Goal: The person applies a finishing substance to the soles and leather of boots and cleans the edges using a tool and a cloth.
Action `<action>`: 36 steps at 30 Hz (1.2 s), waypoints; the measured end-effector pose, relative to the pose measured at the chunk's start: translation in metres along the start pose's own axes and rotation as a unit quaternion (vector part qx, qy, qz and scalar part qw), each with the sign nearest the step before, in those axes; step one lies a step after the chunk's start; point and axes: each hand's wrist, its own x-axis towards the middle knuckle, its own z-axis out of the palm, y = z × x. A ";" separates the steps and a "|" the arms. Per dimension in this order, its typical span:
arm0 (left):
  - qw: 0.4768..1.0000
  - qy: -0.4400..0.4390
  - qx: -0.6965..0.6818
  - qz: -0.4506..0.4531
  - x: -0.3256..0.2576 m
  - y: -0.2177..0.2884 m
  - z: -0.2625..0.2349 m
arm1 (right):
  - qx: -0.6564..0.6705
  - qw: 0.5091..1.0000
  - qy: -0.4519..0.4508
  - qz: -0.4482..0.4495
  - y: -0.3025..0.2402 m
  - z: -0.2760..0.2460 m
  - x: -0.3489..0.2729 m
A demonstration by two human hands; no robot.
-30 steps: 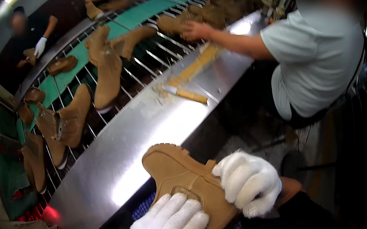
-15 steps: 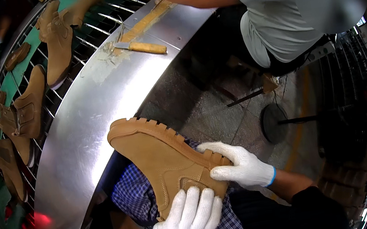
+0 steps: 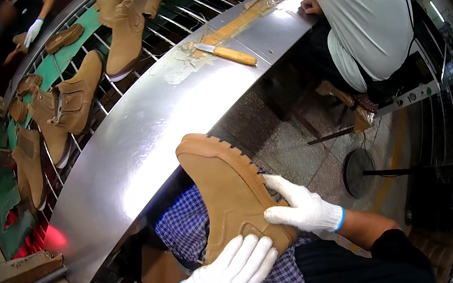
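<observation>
A tan suede boot [image 3: 227, 190] lies on its side over my lap, its toe pointing up and away and its chunky lugged sole facing right. My right hand [image 3: 303, 207], in a white knit glove with a blue cuff edge, grips the heel end, thumb over the upper and fingers at the sole. The gloved left hand [image 3: 234, 270] holds the boot near its ankle and shaft opening, fingers laid together across the stitched side; its thumb is hidden. Under the boot spreads a blue checked cloth [image 3: 183, 223].
A curved metal table [image 3: 140, 148] runs along the left and front. On it rests a knife [image 3: 232, 55] with a wooden handle. Beyond, a barred rack [image 3: 102, 104] carries several tan boots [image 3: 123, 46]. A co-worker [image 3: 362, 12] in a light shirt sits at right; another person's gloved hand [image 3: 34, 32] shows far left.
The view has shifted, so the scene sits further right and lower. Both hands keep hold of the boot, with the right hand's grip about the same. The co-worker's arm has drawn back from the rack.
</observation>
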 end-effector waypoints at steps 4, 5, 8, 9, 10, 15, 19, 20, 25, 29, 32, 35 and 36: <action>1.000 0.001 0.009 -0.005 0.001 0.005 0.004 | -0.007 0.999 0.024 0.020 -0.008 0.000 0.001; 1.000 0.003 0.014 -0.002 0.002 0.005 0.006 | 0.007 0.999 0.022 0.029 -0.005 0.000 0.005; 1.000 0.005 0.027 0.006 0.002 0.005 0.007 | 0.055 0.997 0.019 0.053 -0.012 -0.002 0.019; 0.999 -0.004 0.029 0.011 0.002 0.005 0.005 | 0.074 0.995 0.018 0.060 -0.017 -0.003 0.026; 0.999 -0.002 0.035 0.012 0.000 0.006 0.006 | 0.047 0.999 0.005 0.027 -0.014 -0.005 0.035; 1.000 0.006 0.014 0.004 -0.016 0.004 0.000 | 0.004 0.998 -0.055 0.015 -0.021 -0.019 0.063; 1.000 0.015 0.012 0.016 -0.023 0.002 0.001 | -0.071 0.996 -0.061 0.009 -0.054 -0.040 0.103; 1.000 0.004 0.008 0.019 -0.021 0.001 0.000 | -0.134 0.987 -0.092 0.006 -0.062 -0.042 0.115; 0.999 0.014 -0.009 0.042 -0.030 0.001 0.011 | -0.265 0.931 -0.240 0.069 -0.080 -0.052 0.151; 0.998 0.016 0.030 0.054 -0.025 0.004 0.020 | -0.318 0.916 -0.237 0.064 -0.096 -0.043 0.146; 0.999 0.005 -0.011 0.039 -0.018 0.007 0.030 | -0.446 0.883 -0.134 0.056 -0.116 -0.021 0.130; 0.998 -0.028 -0.025 0.043 -0.004 0.006 0.012 | -0.364 0.914 -0.173 0.051 -0.100 -0.035 0.135; 0.998 -0.042 -0.023 0.039 0.000 0.005 0.005 | -0.313 0.934 -0.168 0.043 -0.092 -0.041 0.130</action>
